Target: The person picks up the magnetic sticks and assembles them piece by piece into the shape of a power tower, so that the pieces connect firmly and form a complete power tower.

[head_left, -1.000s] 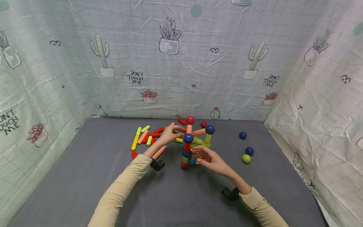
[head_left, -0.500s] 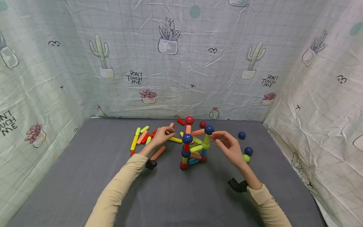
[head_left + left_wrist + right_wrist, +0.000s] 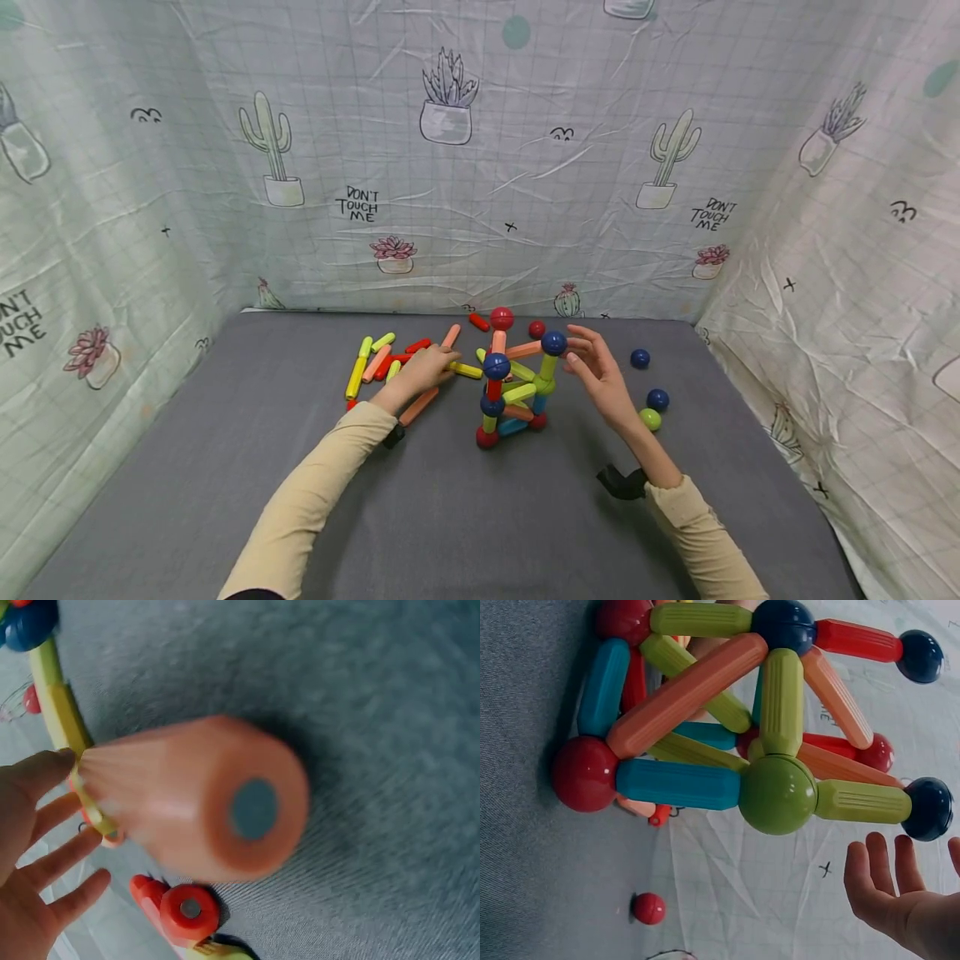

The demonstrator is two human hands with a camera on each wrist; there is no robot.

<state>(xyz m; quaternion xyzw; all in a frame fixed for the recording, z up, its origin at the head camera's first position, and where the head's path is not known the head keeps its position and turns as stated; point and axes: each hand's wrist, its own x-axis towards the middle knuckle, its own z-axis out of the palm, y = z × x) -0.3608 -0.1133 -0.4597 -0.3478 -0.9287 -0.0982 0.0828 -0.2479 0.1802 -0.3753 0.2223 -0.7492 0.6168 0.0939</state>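
Where the slate-grey table [image 3: 450, 517] is about midway between its left and right edges, a lattice of rods and balls [image 3: 517, 392] stands upright, well short of the far edge. Its parts are glossy and brightly coloured, the rods finely grooved. Seen from the right wrist, a red foot ball [image 3: 585, 774] carries a light-blue rod [image 3: 679, 784], which leads up to a lime-green ball [image 3: 778, 795]; above that, a lime rod [image 3: 862, 802] ends in a dark-blue ball [image 3: 928, 808]. A salmon brace [image 3: 690, 694] slants from the foot across to another dark-blue ball [image 3: 784, 622] on the neighbouring post. One red ball [image 3: 502, 318] tops the rear post.

The right hand [image 3: 600, 375] is held open with nothing in it, its fingers slightly bent and spread just beside the upper dark-blue ball. The left hand [image 3: 420, 372] has its fingers spread at a yellow rod [image 3: 467, 370] left of the lattice; whether it bears on the rod I cannot tell. Below its wrist lies a loose salmon rod [image 3: 420, 406].

Other loose rods [image 3: 358, 375] lie toward the table's far left corner, a short red rod [image 3: 478, 322] beside the far edge. Two blue balls [image 3: 657, 400] and a green ball [image 3: 650, 419] rest toward the right edge.
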